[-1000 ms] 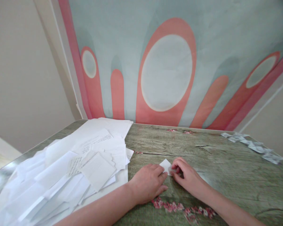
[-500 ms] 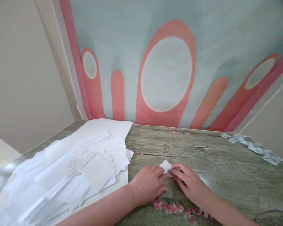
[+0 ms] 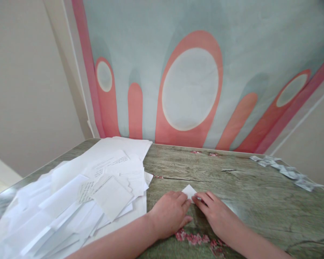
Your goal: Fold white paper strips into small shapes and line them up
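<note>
Uncurled since a second ago, your right hand lays near-straight fingers on the right side of a small white paper, any pinch hidden. Your left hand, thumb spread, covers its left side. Touching both, it lies on the table between your fingertips, corner toward the wall.

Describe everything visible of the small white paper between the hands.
The small white paper looks plain, one corner pointing away from the person. It lies on the wood-patterned tabletop, right of the paper pile. The left hand touches its left side, the right hand its right, hiding its full outline.
</note>
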`<state>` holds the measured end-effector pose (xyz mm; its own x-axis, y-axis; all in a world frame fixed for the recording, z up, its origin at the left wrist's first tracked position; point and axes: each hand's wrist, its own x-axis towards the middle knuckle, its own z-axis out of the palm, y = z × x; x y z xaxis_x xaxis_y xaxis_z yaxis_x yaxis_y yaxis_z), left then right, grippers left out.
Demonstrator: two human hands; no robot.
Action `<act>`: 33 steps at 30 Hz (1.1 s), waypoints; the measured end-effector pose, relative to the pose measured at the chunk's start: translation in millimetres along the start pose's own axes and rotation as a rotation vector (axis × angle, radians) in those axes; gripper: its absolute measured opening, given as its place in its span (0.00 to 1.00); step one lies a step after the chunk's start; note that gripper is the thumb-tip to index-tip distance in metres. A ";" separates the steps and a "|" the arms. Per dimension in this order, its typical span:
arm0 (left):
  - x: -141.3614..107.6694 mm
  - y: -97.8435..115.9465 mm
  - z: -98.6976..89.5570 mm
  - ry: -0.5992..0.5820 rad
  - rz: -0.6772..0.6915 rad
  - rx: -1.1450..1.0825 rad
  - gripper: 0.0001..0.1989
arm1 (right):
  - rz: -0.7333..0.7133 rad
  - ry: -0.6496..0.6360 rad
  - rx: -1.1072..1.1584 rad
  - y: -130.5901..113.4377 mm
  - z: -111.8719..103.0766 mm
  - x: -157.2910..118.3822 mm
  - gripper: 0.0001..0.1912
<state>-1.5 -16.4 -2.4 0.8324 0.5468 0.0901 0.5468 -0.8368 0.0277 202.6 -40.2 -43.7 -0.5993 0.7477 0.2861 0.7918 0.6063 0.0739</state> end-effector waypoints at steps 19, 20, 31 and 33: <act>0.9 2.5 -0.9 -0.033 -0.034 0.023 0.20 | 0.036 0.037 -0.071 -8.3 0.0 -1.1 0.23; 0.9 2.4 -1.1 -0.031 -0.033 0.021 0.20 | 0.040 0.036 -0.075 -8.4 0.6 -1.2 0.23; 1.8 3.0 -1.1 -0.031 -0.034 0.033 0.21 | 0.045 0.016 -0.181 -12.4 8.9 -4.2 0.23; 1.6 3.1 -1.2 -0.039 -0.037 0.030 0.21 | 0.040 0.025 -0.186 -12.7 9.6 -5.5 0.23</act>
<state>1.4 -18.2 -1.0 0.8144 0.5781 0.0507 0.5789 -0.8154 -0.0002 194.7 -49.4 -55.4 -0.5659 0.7617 0.3155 0.8243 0.5142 0.2371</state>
